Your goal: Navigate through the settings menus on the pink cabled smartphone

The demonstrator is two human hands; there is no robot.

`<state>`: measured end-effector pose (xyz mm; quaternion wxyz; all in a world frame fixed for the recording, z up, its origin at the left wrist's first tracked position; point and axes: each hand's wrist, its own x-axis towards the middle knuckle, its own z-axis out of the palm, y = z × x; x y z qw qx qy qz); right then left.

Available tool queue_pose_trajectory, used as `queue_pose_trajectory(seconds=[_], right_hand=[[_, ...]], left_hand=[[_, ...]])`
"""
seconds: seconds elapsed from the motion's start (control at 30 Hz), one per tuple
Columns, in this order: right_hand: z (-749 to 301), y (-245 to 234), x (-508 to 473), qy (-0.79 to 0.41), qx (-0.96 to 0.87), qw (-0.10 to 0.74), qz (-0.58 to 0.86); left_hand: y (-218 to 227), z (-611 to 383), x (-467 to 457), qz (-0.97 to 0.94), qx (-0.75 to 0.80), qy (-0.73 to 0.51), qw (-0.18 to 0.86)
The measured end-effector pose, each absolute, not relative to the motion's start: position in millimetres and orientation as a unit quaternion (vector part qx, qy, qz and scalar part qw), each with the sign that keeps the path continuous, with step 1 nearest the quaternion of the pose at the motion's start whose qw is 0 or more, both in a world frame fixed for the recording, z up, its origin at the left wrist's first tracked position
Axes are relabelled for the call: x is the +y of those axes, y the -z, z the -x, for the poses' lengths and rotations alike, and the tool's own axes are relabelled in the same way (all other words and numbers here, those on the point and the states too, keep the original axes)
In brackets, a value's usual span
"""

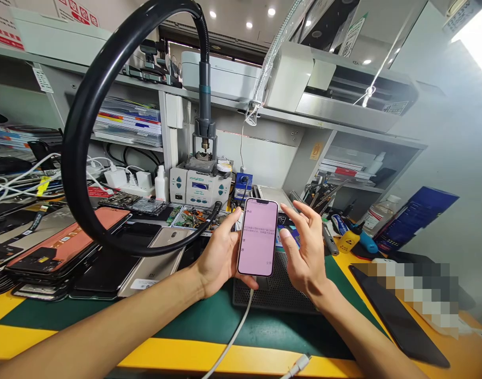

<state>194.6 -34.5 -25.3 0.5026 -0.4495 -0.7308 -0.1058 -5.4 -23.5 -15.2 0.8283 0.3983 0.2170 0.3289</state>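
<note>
My left hand (220, 252) is closed around a smartphone (257, 242), held upright with its lit, pinkish screen facing me. Lines of text show on the screen, too small to read fully. A pale cable (241, 321) runs up to the phone's bottom edge. Just to the right of the phone is my right hand (306, 242), its fingers spread and curved, apart from the screen. Behind and below the phone, a dark perforated pad (288, 295) rests on the green mat (201, 316).
Stacked phones and phone parts (67, 242) cover the left of the bench. A thick black hose (72, 137) loops up from a hot-air station (199, 184). Yellow bottle (349, 239), tweezers (323, 195) and a dark flat panel (399, 316) are on the right. A loose cable plug (299, 363) lies in front.
</note>
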Motion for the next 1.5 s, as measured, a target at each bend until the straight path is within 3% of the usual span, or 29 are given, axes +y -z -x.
queue_pose_trajectory(seconds=[0.73, 1.03, 1.5], right_hand=[[-189.0, 24.2, -37.8, 0.152, -0.8, 0.406, 0.414], [-192.5, 20.8, -36.6, 0.178, -0.761, 0.486, 0.391], [-188.4, 21.1, -30.0, 0.229, -0.763, 0.459, 0.392]], left_hand=[[18.1, 4.2, -24.3, -0.403, 0.238, -0.334, 0.818], [18.7, 5.3, -21.2, -0.404, 0.235, -0.333, 0.819], [17.9, 3.3, -21.8, -0.393, 0.229, -0.336, 0.825]])
